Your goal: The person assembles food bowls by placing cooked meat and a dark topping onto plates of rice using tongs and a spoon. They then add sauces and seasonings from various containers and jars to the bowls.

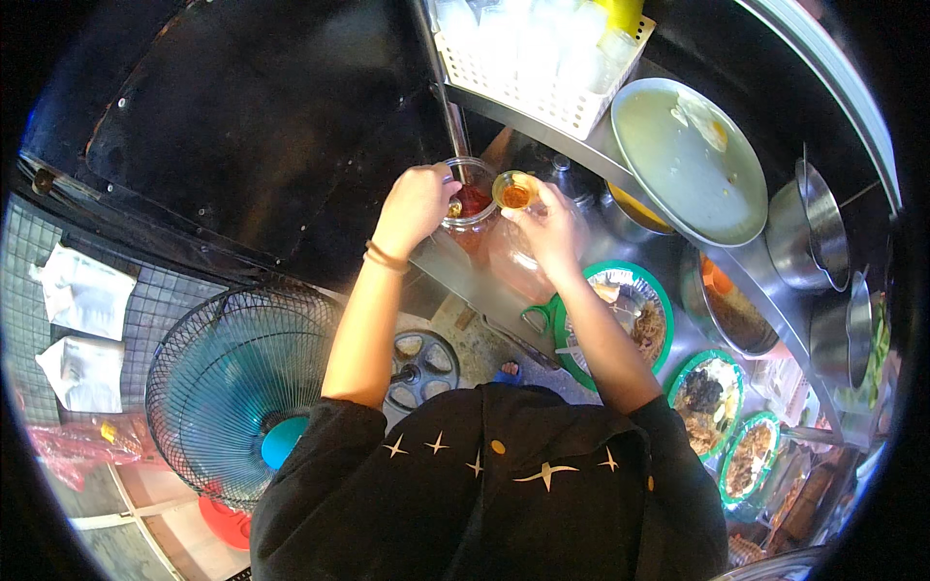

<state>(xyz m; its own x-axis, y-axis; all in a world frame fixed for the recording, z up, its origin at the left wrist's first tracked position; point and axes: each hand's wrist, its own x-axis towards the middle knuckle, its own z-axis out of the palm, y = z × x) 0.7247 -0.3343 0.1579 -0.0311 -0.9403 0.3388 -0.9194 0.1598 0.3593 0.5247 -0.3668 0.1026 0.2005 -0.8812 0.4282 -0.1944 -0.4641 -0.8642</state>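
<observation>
Over the mouth of a clear round jar [475,186] with dark red contents, my left hand [415,205] is closed in a pinch. Just below its fingers shows a small shiny round piece [454,207], which looks like the bowl of a spoon; its handle is mostly hidden by the hand. My right hand [550,225] grips a small clear cup [514,191] beside the jar's right edge. Amber-orange liquid covers the bottom of the cup, which tips a little toward me. A second clear rounded container [523,254] stands beneath my right hand, partly hidden by it.
Green-rimmed baskets [662,305] of food line the counter at right. A metal pot [734,310] stands behind them. Above, a shelf bears a white basket [581,114] of plastic cups, a big round tray [688,160] and steel pots [809,228]. A large fan [228,387] is at left.
</observation>
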